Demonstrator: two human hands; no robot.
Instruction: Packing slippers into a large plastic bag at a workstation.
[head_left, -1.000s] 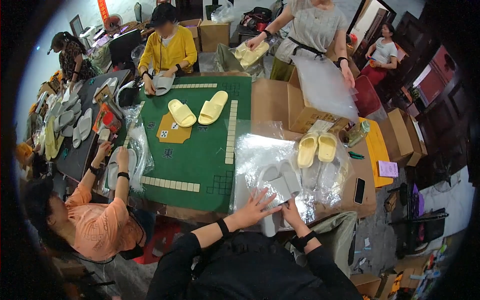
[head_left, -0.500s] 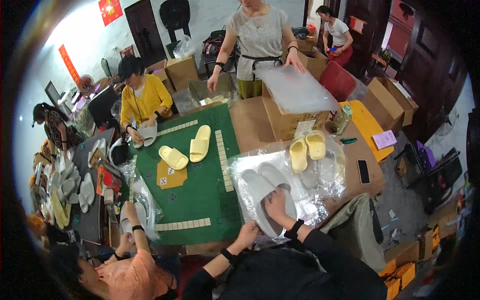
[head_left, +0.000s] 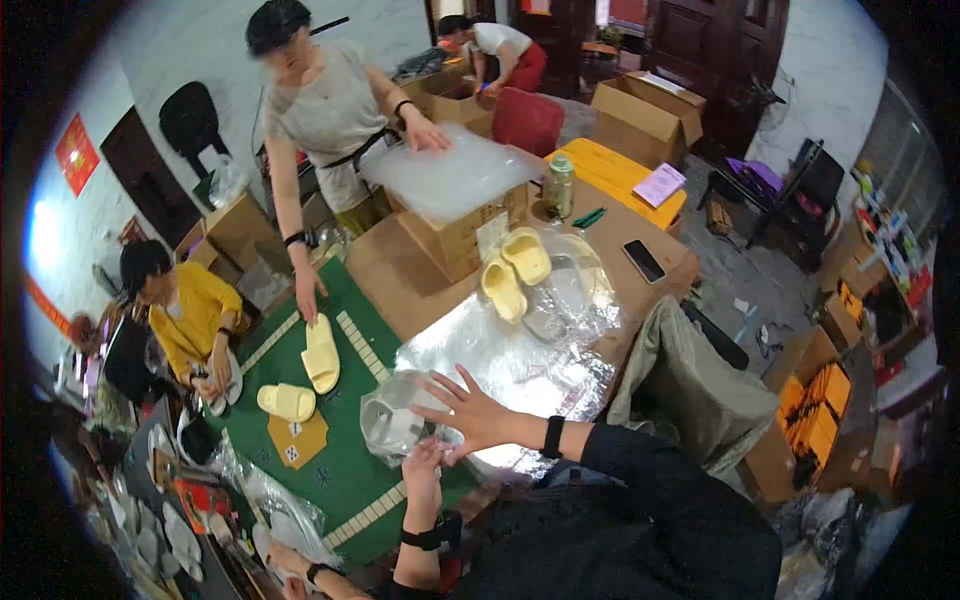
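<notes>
Fingers spread wide, my right hand [head_left: 474,412] hovers beside a pair of grey slippers [head_left: 384,416] bundled in a clear plastic bag [head_left: 390,448]. My left hand [head_left: 424,474] is closed, its fingers pinched at the near edge of that bag. The bundle lies at the right edge of a green mat [head_left: 375,345]; my right hand partly hides it. A shiny plastic sheet [head_left: 540,380] spreads to the right of my hands. On its far part rests a pair of yellow slippers [head_left: 515,268].
Across the table a standing person [head_left: 330,110] touches a yellow slipper [head_left: 320,355] and a plastic stack [head_left: 455,170] on a carton [head_left: 440,235]. Another yellow slipper [head_left: 287,402] lies nearby. A phone [head_left: 644,261] and bottle [head_left: 559,188] are at right. A covered chair [head_left: 680,390] stands close.
The view has swung right. The grey slippers went from the shiny sheet to the green mat's edge. My right hand has let go of them. The standing person has reached a yellow slipper.
</notes>
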